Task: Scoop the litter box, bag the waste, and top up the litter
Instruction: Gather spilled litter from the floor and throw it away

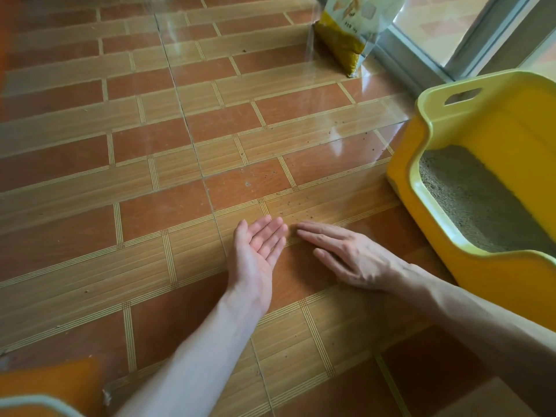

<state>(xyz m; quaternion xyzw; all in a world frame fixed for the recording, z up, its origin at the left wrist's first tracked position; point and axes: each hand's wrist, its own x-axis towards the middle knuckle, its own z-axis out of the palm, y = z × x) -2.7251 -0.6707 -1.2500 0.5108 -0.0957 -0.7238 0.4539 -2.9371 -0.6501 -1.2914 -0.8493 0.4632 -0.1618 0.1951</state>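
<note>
A yellow litter box point(493, 127) with a pale green rim stands on the tiled floor at the right, holding grey litter point(472, 200). A yellow and white litter bag point(346, 31) stands upright at the back, near the window frame. Small litter grains point(296, 207) lie scattered on the tiles left of the box. My left hand point(258, 248) rests on the floor, palm up, its fingers straight. My right hand point(346, 254) lies flat, palm down, fingers straight on the tiles just right of the left hand. Neither hand holds anything.
A grey sliding window frame point(421, 58) runs along the back right. At the bottom left corner sits an orange object with a pale rim point(45, 395), only partly visible. The brown and tan tiled floor point(120, 176) stretches to the left and back.
</note>
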